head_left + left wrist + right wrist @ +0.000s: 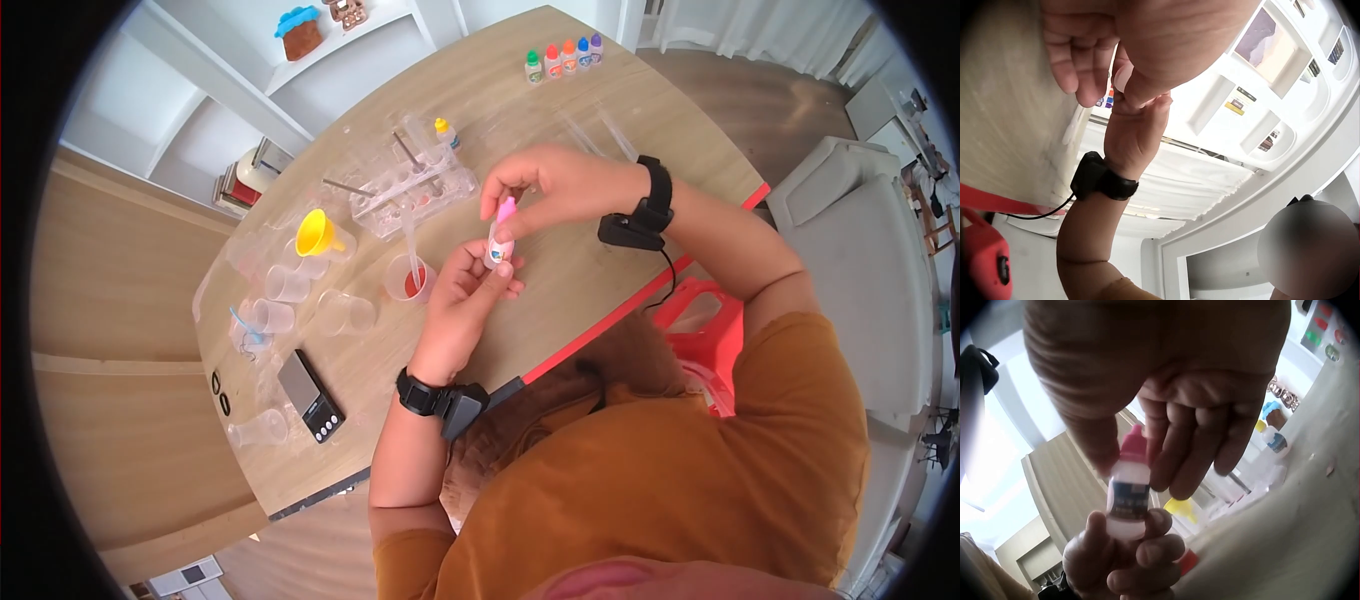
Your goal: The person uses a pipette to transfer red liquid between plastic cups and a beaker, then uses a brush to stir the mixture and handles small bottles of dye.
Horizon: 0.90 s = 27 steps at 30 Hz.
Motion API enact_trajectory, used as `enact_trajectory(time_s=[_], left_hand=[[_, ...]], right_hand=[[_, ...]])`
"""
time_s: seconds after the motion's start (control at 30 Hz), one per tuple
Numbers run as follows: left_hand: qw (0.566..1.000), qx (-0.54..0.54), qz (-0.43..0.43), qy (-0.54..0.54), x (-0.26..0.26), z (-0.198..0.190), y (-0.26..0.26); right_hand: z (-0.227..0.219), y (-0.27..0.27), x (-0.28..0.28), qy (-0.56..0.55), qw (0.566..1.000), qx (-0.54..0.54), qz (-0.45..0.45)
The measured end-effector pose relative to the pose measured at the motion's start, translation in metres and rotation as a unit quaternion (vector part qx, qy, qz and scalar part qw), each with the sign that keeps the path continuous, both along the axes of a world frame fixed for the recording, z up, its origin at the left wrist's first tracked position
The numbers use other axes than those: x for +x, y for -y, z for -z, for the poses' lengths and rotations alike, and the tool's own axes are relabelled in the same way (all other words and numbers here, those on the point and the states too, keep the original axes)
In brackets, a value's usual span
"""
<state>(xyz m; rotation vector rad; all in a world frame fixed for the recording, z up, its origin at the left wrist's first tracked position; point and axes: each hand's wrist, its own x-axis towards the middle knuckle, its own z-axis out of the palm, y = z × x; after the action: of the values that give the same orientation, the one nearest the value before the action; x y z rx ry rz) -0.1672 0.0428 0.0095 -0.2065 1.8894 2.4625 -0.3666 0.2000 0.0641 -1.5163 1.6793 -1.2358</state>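
A small dropper bottle [1127, 506] with a pink cap [1134, 445] and a dark blue label is between both hands, upright in the right wrist view. Its lower part is gripped by the fingers and thumb of my left hand [468, 292]. From above, my right hand [555, 188] pinches around the cap, thumb on one side and forefinger on the other. Just left of the left hand stands a clear plastic cup [393, 275] with red liquid [416, 278] and a pipette [409, 240] leaning in it. In the left wrist view the left hand mostly hides the bottle.
A clear test tube rack [415, 200] stands behind the cup, near a yellow-capped bottle [446, 132]. Left are a yellow funnel [315, 233], several clear cups [288, 284] and a black scale [311, 396]. Several colour-capped bottles [569, 58] line the far edge.
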Motion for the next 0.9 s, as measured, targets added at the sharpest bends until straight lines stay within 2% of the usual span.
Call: enact_trajectory(time_s=[0.03,0.1,0.17,0.23,0.3,0.33,0.4,0.5,0.63,0.9], left_hand=[[1.000,-0.004,-0.005,0.003,0.000,0.000,-0.001],[1.000,-0.007,-0.009,0.001,0.000,-0.002,-0.003],[1.000,-0.010,-0.022,-0.015,0.001,-0.003,-0.006],[1.000,-0.010,-0.019,-0.016,0.001,-0.003,-0.006],[1.000,-0.013,-0.016,-0.018,0.002,-0.004,-0.005],[1.000,-0.017,-0.012,-0.014,0.002,-0.004,-0.004],[1.000,-0.021,-0.009,-0.011,0.002,-0.003,-0.002],[1.000,-0.026,-0.007,-0.016,0.001,-0.001,-0.001],[1.000,-0.017,0.001,-0.001,0.000,0.000,0.001],[1.000,-0.008,0.021,-0.003,0.001,-0.002,0.000]], right_hand=[[-0.005,-0.002,-0.004,-0.003,1.000,0.002,0.003],[-0.014,-0.002,-0.021,-0.122,0.992,-0.005,-0.032],[-0.019,0.007,-0.057,-0.191,0.981,0.002,0.039],[-0.031,0.016,-0.088,-0.271,0.945,0.054,0.176],[-0.024,0.029,-0.136,-0.441,0.875,0.016,0.200],[-0.022,0.035,-0.154,-0.442,0.874,0.015,0.200],[-0.016,0.048,-0.180,-0.523,0.830,0.066,0.182],[-0.005,0.060,-0.191,-0.551,0.805,0.107,0.195],[0.005,0.068,-0.200,-0.538,0.813,0.136,0.174],[0.006,0.066,-0.208,-0.555,0.791,0.170,0.194]])
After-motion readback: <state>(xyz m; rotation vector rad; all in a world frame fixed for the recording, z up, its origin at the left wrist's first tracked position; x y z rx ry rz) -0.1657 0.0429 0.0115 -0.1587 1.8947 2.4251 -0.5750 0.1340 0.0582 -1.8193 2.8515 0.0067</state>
